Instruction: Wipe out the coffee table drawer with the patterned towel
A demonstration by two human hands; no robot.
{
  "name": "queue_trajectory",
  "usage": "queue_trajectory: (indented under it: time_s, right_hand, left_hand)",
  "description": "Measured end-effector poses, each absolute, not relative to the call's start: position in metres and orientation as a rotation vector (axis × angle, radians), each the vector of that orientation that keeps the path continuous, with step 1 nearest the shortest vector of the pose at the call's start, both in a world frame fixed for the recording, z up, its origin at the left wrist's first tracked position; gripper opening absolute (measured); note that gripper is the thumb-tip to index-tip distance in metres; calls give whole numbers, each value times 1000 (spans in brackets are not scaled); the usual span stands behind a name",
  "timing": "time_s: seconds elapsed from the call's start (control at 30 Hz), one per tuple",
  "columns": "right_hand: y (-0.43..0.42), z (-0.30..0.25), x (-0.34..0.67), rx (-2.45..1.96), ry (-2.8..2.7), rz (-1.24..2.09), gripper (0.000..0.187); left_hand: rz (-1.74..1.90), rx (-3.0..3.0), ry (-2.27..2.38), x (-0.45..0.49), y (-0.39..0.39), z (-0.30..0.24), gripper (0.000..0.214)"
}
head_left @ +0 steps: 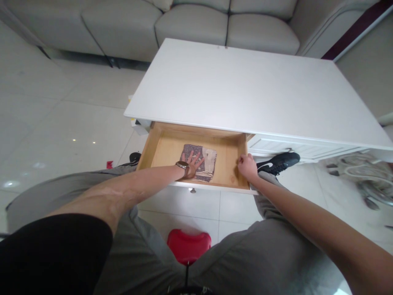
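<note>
A folded cloth (209, 162), dark and speckled with a pale beige strip, lies on the wooden bottom of the pulled-out drawer (164, 143). My left hand (193, 163) rests flat on it with the fingers spread, hiding part of the fabric; a watch is on that wrist. At the drawer's right side wall, my right hand (248, 167) is closed, its fingers curled over the top edge and their tips partly hidden. A small round knob (193, 190) shows on the drawer front.
The drawer belongs to a white coffee table (245, 90) before a grey sofa (193, 24). A red plastic piece (188, 245) is between my legs. My black shoe (279, 162) is right of the drawer. Coiled pale items (362, 172) lie on the floor at right.
</note>
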State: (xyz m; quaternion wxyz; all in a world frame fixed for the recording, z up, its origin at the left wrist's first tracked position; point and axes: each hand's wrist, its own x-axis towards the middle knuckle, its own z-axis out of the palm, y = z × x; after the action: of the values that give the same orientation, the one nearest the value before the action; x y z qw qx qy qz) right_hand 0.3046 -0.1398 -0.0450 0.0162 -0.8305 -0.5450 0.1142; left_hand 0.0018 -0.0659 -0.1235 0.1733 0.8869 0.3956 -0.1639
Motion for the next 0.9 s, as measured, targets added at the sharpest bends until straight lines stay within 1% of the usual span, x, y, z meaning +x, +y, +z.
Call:
queue_trajectory:
  time_s: [0.2,0.33,0.4,0.47,0.53,0.63,0.9]
  right_hand:
    - [-140,-37,301,-2582,-1678,392,25]
    - [-140,-38,301,-2560,-1688,382,25]
    - [-140,-40,303,-2551,-1697,375,25]
    - [-140,-42,304,-2548,-1702,373,25]
    - [-140,-44,304,-2548,-1703,376,25]
    - [-141,-44,304,-2545,-1698,377,24]
    - [-141,-45,304,-2542,-1679,365,24]
  left_hand:
    - [-374,2538,992,61,-87,-121,120]
    - [-318,2546,861,108,-101,-124,104]
    - [-342,2524,895,129,-107,-127,97]
    - [-327,2512,918,143,-112,-130,94]
    - [-274,2518,889,148,-112,-135,97]
    - [-231,2534,839,145,-108,-140,108]
    - [-244,2545,921,157,-82,-142,116]
